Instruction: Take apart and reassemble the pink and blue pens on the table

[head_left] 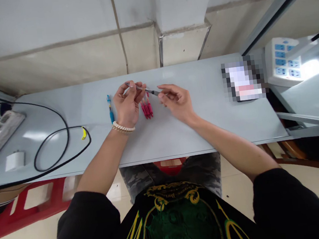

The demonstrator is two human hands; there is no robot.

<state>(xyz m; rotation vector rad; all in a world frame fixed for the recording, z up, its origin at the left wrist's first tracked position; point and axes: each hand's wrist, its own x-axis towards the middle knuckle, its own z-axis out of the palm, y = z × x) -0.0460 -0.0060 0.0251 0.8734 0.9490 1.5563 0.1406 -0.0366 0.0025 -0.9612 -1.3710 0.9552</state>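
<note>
Between my two hands, above the grey table (157,145), is a slim pen (149,91) with a dark grip. My left hand (128,102) pinches its upper end between thumb and fingers. The fingers of my right hand (177,100) are closed at the pen's dark lower end, on the right; its very tip is hidden by them. Several red pens (147,109) lie side by side on the table beneath, partly covered by my left fingers. Just left of my left wrist lies a blue pen (110,109).
A looped black cable (67,123) with a yellow tag (83,133) crosses the left side, near a white charger (15,161) and a power strip (1,133). At the right lie a blurred phone (243,80) and a white multi-socket block (284,61). A wall stands behind the table.
</note>
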